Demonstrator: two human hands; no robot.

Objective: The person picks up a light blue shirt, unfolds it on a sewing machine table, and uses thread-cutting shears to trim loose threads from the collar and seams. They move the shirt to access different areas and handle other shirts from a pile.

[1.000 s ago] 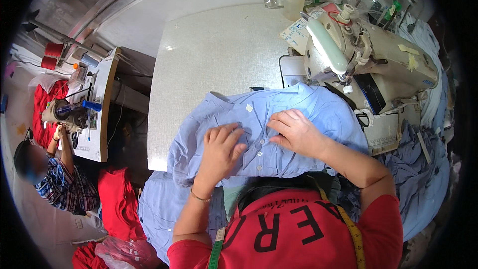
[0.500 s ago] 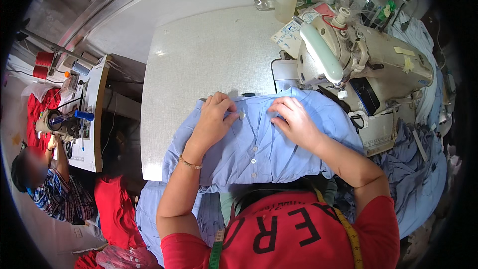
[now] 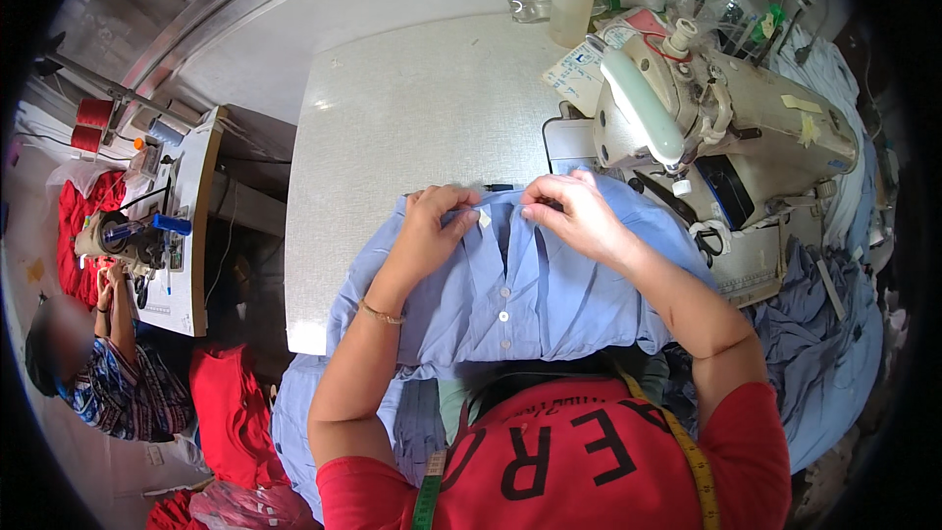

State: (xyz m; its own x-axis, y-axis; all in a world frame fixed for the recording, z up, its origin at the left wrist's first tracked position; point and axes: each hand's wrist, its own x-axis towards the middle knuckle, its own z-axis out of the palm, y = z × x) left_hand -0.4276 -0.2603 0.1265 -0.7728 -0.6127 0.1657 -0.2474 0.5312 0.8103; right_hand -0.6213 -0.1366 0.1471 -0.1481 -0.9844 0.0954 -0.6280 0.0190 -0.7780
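Note:
A light blue buttoned shirt (image 3: 446, 319) lies spread over the table's front edge toward my lap, its neck edge away from me. My left hand (image 3: 437, 228) is closed, thumb and fingers pinching that edge left of the front opening, beside a small pale label (image 3: 484, 219). Across the opening, my right hand (image 3: 579, 214) pinches the same edge between thumb and fingertips. Several white buttons (image 3: 504, 317) run down the placket below the dark gap. Just beyond the cloth, between the hands, a small dark pen-like thing (image 3: 498, 187) rests on the table.
A sewing machine (image 3: 731, 123) stands close on my right, with blue cloth (image 3: 810, 324) heaped below it. At the back are a green-capped bottle (image 3: 572, 5), a clear bottle (image 3: 530, 7) on its side and a written card (image 3: 577, 79). A co-worker (image 3: 123, 373) sits at another machine on the left.
My hands have come closer together along the neck edge, my right hand shifting leftward. The shirt's front opening now shows a clearer dark gap. The whole view has shifted slightly.

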